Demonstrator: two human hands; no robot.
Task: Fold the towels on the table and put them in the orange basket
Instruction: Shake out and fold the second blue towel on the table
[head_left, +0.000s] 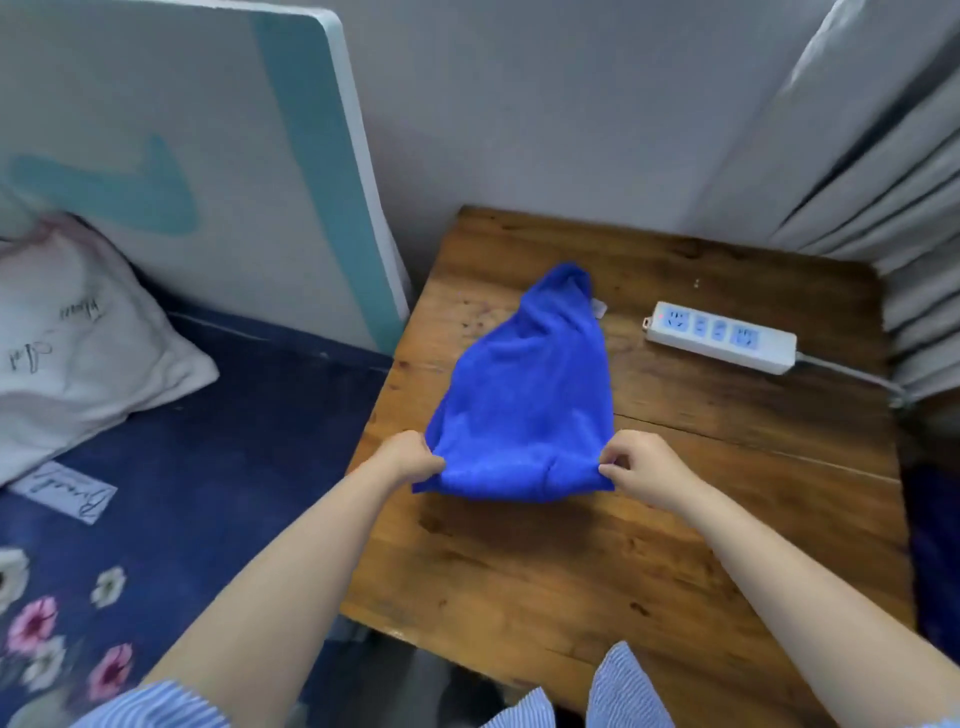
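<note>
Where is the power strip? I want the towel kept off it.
In the head view, the white power strip lies on the wooden table's far right side, just right of the blue towel, apart from it.

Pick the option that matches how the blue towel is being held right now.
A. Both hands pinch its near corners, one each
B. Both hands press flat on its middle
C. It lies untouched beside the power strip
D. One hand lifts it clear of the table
A: the left hand and right hand each pinch a near corner of the blue towel, which rests on the wooden table.
</note>
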